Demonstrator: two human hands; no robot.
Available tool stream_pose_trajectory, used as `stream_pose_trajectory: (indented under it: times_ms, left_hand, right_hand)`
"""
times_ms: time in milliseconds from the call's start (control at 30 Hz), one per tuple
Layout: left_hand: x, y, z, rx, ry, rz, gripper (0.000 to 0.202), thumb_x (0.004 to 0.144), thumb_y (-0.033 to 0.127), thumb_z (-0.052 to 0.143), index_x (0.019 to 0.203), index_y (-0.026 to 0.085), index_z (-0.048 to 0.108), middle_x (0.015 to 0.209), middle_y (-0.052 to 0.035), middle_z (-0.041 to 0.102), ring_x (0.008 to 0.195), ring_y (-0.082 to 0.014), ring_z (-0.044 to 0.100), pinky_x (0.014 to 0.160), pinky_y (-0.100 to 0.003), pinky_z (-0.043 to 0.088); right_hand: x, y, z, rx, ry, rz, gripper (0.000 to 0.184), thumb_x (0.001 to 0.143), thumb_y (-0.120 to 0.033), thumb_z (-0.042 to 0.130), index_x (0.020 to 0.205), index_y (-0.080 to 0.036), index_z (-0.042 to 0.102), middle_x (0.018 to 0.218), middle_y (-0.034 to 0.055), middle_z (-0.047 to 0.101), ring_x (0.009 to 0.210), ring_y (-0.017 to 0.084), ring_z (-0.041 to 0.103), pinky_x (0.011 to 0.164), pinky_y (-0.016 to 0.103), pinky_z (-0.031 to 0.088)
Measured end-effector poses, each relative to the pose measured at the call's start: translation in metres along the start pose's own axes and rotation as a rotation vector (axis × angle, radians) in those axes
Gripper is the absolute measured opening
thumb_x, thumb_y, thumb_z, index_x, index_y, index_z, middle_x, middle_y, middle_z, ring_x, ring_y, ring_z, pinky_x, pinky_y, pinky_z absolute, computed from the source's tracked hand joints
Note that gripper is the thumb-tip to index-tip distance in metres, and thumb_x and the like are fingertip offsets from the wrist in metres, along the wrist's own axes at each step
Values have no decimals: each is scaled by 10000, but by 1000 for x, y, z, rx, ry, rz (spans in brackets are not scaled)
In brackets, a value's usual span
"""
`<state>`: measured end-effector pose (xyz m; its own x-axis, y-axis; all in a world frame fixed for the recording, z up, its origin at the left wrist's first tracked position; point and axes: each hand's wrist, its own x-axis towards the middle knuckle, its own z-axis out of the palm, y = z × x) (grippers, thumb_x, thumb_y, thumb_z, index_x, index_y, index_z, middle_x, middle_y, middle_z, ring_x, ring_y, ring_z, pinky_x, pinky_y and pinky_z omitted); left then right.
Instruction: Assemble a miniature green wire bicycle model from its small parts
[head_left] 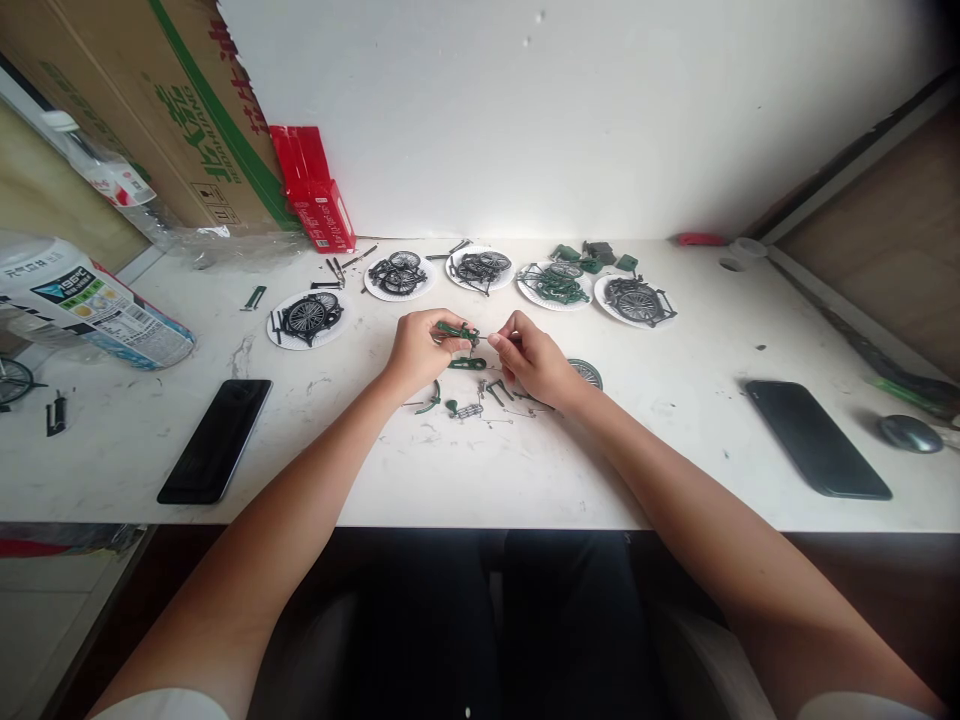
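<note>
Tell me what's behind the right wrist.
Beyond the right hand, part of a spoked wheel shows on the table; the wrist hides the rest and anything else directly behind it.

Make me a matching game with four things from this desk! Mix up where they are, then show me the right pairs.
Things:
1. Green bike part
2. Red box
3. Glossy black phone
4. Computer mouse

Places:
A. Beside the big cardboard box
B. At the far right of the picture
C. Pinched in the left hand
D. Lying flat, left of the left forearm

Right pairs: 1-C, 2-A, 3-D, 4-B
</note>
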<state>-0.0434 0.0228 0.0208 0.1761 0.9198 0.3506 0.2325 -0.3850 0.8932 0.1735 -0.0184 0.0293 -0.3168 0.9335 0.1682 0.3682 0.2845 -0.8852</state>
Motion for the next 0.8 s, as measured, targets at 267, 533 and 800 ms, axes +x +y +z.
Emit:
stream_pose_trajectory:
  times_ms: [267, 533, 800]
  left_hand:
    - [0, -2, 0, 8, -4, 7, 150, 758, 232, 891, 882, 183, 821, 992, -89, 838, 919, -259, 792, 857, -379, 662]
    - [0, -2, 0, 25, -2, 7, 135, 754, 186, 859, 885, 187, 825, 997, -83, 840, 931, -254, 789, 859, -368, 657]
    - [0, -2, 0, 23, -4, 1, 147, 749, 166, 847, 894, 185, 830, 1001, -82, 839, 919, -245, 789, 853, -355, 653]
  right_hand:
    - [-1, -3, 0, 6, 1, 18, 425, 1075, -670, 522, 961, -278, 403, 537, -75, 570, 447, 147, 513, 530, 295, 413]
    - [-1, -5, 1, 17, 6, 30, 433, 1066, -679, 529, 961, -277, 407, 547, -68, 579, 455, 149, 519, 528, 294, 410]
    - [-1, -5, 0, 21, 7, 34, 445, 1055, -692, 540, 955, -279, 408, 545, -69, 568, 455, 153, 522, 521, 300, 414]
